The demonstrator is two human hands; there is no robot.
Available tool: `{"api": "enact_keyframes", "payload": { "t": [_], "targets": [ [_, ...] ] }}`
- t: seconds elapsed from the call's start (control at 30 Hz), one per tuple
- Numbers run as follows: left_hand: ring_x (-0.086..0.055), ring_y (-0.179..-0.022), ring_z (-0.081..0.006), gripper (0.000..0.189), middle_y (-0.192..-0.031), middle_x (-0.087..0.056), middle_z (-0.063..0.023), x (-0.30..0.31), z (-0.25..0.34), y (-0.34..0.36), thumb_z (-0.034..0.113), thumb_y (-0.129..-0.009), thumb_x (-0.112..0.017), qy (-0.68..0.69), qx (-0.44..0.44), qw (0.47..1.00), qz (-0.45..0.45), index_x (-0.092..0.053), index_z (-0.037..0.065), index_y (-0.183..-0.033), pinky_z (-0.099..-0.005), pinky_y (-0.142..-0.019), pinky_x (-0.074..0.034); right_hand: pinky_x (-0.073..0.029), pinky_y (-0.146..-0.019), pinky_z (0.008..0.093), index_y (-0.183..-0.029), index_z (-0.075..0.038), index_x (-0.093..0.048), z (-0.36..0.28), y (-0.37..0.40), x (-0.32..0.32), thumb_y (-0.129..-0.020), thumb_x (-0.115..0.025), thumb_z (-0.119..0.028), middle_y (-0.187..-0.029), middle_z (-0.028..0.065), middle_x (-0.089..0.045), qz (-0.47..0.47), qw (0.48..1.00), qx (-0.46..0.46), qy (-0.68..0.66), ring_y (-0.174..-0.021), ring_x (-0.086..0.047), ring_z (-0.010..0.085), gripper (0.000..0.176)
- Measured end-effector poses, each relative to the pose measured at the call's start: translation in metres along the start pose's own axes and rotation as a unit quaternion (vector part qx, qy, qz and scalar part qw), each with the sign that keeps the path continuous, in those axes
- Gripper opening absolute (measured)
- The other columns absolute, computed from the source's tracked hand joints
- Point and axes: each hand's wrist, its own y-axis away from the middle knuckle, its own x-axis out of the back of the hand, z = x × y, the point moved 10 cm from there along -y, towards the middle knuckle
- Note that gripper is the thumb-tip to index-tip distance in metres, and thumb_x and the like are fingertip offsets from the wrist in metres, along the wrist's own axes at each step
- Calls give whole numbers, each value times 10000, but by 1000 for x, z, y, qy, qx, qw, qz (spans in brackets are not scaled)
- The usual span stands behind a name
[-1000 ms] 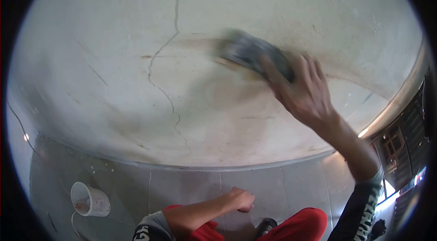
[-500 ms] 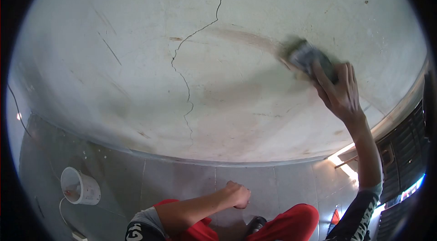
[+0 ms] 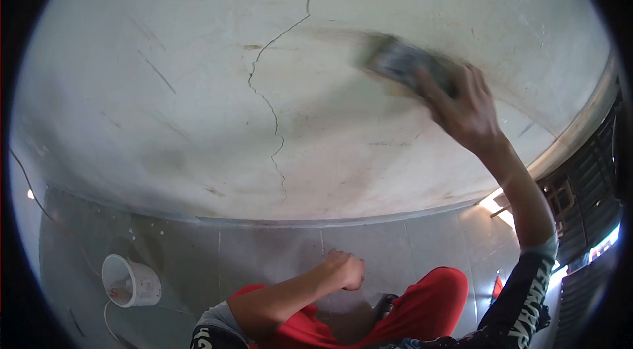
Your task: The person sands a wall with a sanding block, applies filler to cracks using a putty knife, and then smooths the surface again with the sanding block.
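Fingers and thumb of my right hand (image 3: 469, 108) are wrapped round a dark grey block (image 3: 403, 64), blurred by motion, held flat against the pale wall (image 3: 178, 32). A faint brownish streak runs across the wall from the block's left end. Left of the block, a long jagged crack (image 3: 275, 121) winds down the plaster. My left hand (image 3: 347, 270) is curled into a loose fist, low in front of me above the floor, with nothing showing in it.
A white bucket (image 3: 149, 286) with something inside stands on the grey tiled floor (image 3: 264, 250) at the left, near a cable. My knee in red trousers (image 3: 435, 290) and a dark shoe (image 3: 384, 307) are below. Dark slatted panels (image 3: 587, 184) stand at the right.
My right hand has swept left and slightly up across the wall with the block, toward the crack. My left hand stays in its fist. The view has shifted slightly.
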Motion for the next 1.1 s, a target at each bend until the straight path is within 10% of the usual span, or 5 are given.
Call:
{"api": "enact_keyframes", "payload": {
  "t": [0.23,0.47,0.77,1.03,1.1],
  "targets": [
    [-638,-1109,-345,432,-1188,-656,-193,-5,12,-2,386,-965,-505,-26,-32,999,-8,-608,74,-1246,-487,-938,-491,-464,-721,397,-1407,-121,-526,12,-9,2,-773,-761,-177,-879,90,-419,-49,999,-11,12,-788,-467,258,678],
    [-645,-1096,-347,419,-1151,-672,-184,-21,31,-18,381,-964,-508,-39,-36,997,-63,-623,72,-1223,-485,-938,-488,-550,-765,348,-1348,-160,-574,-49,-114,9,-847,-664,-204,-941,54,-509,152,986,70,-4,-935,-572,229,510],
    [-676,-977,-359,367,-1005,-697,-195,-10,37,-4,350,-926,-567,-24,-66,996,51,-649,46,-1115,-482,-862,-498,-472,-757,438,-1368,-150,-579,44,56,1,-722,-761,-124,-918,124,-456,-98,992,-81,25,-814,-488,310,672],
    [-684,-965,-337,342,-954,-706,-176,-25,23,-14,357,-913,-587,-80,-88,992,30,-667,65,-1073,-487,-859,-492,-524,-782,360,-1347,-151,-586,-40,-101,3,-782,-712,-166,-1012,93,-516,49,996,72,0,-942,-544,261,579],
    [-661,-1086,-283,403,-1134,-701,-128,-42,25,-35,265,-758,-719,-54,-48,997,-37,-710,113,-1131,-540,-947,-453,-531,-799,354,-1332,-149,-593,-60,-130,-3,-790,-702,-171,-1011,95,-520,75,994,79,-19,-966,-555,257,553]
  ]
}}
